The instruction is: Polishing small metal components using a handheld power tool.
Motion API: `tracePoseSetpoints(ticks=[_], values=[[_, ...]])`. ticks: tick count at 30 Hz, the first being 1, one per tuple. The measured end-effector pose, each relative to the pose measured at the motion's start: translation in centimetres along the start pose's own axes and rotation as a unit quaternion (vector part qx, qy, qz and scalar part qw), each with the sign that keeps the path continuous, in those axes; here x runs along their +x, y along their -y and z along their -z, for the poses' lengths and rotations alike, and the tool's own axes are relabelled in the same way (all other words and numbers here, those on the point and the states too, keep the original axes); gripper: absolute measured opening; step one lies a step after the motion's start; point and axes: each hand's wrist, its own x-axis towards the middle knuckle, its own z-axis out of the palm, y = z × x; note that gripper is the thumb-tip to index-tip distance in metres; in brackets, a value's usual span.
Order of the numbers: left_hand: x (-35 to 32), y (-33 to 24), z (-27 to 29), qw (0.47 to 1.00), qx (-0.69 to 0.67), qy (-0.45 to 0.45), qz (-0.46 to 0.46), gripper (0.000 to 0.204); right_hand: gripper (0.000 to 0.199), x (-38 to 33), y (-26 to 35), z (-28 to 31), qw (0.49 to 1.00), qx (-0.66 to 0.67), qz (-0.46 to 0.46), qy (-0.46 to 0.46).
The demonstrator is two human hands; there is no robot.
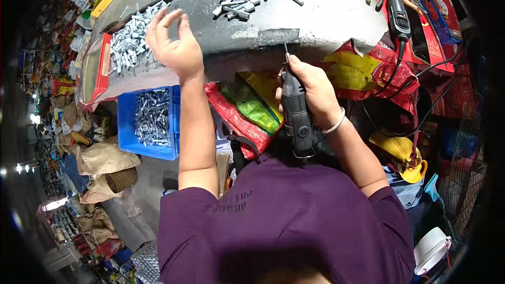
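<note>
The right hand [315, 87] is closed around a black, cylindrical plastic rotary tool [297, 108], its thin bit pointing toward the near edge of the grey tabletop [326, 10]. A blue rectangular plastic bin [125, 121] holds small grey metal parts. The left hand [176, 47], half open, fingers loosely curled, apparently empty, is near a dense pile of similar parts [129, 37]. Farther back lies a looser group [244, 8].

Right fingers [279, 93] — partly behind tool [296, 110]
</note>
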Motion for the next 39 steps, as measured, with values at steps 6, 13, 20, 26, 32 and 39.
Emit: tracePoseSetpoints(ticks=[6, 13, 20, 26, 32, 39], values=[[1.2, -0.3, -3.6, 0.914, 0.156, 0.272, -0.257, 0.020, 0.042, 0.3, -1.2, -0.4, 0.999, 0.021, -0.014, 0.034], [0.9, -0.8, -5.1, 0.935, 0.147, 0.267, -0.181, 0.029, 0.041, -0.4, -1.0, 0.0, 1.000, 0.029, -0.009, 0.004], [-4.7, -4.5, -3.1, 0.967, -0.119, 0.223, -0.002, 0.027, 0.043, 0.2, -0.4, 0.5, 0.999, 0.040, 0.016, -0.017], [-6.4, -3.9, -2.5, 0.961, -0.150, 0.231, 0.032, 0.024, 0.047, 1.4, 0.1, -0.3, 0.998, 0.053, -0.021, 0.017], [-6.5, -4.6, -2.6, 0.965, -0.135, 0.215, 0.061, 0.026, 0.049, 2.4, 0.7, -0.8, 0.991, 0.109, -0.070, 0.046], [-6.9, -3.9, -2.9, 0.970, -0.126, 0.207, 0.011, 0.029, 0.050, 2.9, 0.5, -0.8, 0.990, 0.107, -0.076, 0.041]])
